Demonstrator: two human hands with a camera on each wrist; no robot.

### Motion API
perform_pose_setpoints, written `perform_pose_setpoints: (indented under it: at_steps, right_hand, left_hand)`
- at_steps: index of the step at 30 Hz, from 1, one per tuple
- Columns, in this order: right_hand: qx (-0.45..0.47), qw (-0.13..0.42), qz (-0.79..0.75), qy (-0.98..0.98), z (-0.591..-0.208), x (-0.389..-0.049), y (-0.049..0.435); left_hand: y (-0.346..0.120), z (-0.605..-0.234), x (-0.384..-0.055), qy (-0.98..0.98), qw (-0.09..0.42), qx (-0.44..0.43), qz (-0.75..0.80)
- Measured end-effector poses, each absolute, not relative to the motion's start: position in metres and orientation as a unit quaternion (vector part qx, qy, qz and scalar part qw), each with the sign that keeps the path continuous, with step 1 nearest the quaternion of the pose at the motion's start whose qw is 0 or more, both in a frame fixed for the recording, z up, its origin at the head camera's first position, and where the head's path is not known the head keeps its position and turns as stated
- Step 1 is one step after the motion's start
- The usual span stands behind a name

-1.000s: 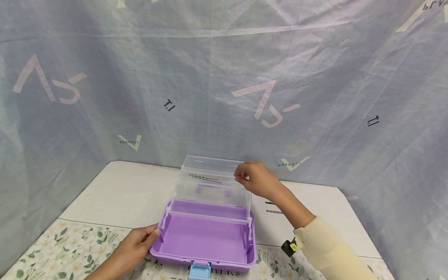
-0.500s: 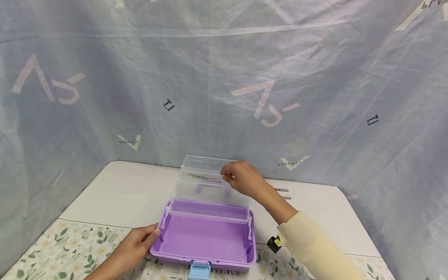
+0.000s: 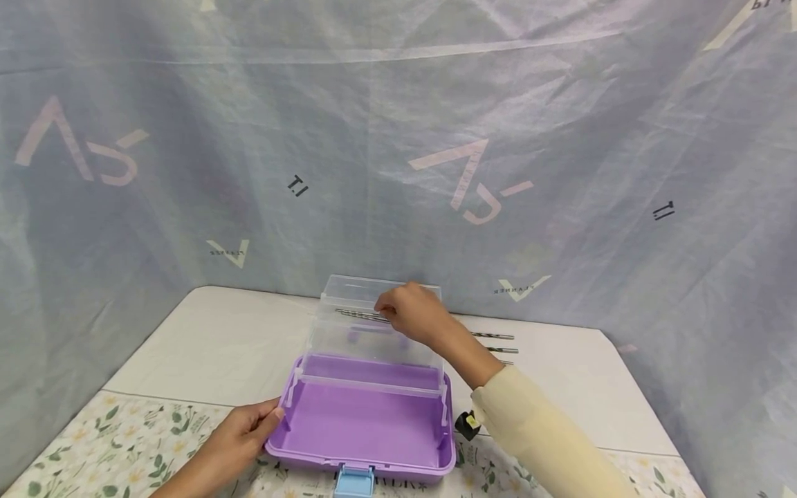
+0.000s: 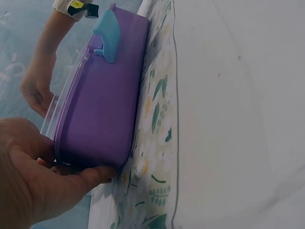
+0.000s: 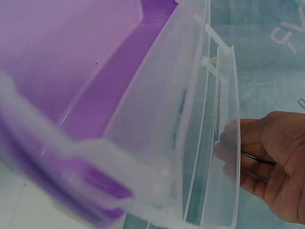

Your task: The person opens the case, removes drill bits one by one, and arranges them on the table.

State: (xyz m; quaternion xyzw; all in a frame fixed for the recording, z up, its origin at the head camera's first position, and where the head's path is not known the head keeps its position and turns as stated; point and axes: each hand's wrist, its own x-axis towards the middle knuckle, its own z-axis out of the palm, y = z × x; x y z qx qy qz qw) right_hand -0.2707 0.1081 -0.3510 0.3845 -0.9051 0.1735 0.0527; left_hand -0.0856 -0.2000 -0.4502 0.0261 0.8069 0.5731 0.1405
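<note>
- Some thin metal drill bits lie side by side, the long way, in the clear upper tray
- The right hand is over that tray and hides the right ends of the bits; its fingers are bent in toward those ends, but I cannot tell if they pinch one
- In the right wrist view, a see-through wall is in front of the fingertips
- Below is a wide lower tray, see-through too, and both trays stand up over the back of the purple box
- The left hand holds the box at its front left corner, with the thumb and fingers clamped on the edge
- A blue latch hangs at the front of the box
- To the right, three other bits lie on the white table, and the right arm covers their left ends
- The cream sleeve cuts across the table, and a small black thing with a yellow patch sits at its cuff
- A flower cloth is under the front, and a grey-blue curtain hangs behind everything
</note>
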Motion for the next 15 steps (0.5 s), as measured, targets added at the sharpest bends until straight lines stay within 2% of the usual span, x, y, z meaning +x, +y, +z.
perform_pose_setpoints:
  at_steps: [15]
  right_hand:
    - [0.379,0.052,0.124,-0.916,-0.352,-0.275,0.093]
  left_hand:
    - [-0.199,-0.448,-0.085,0.807,0.142,0.025,0.572]
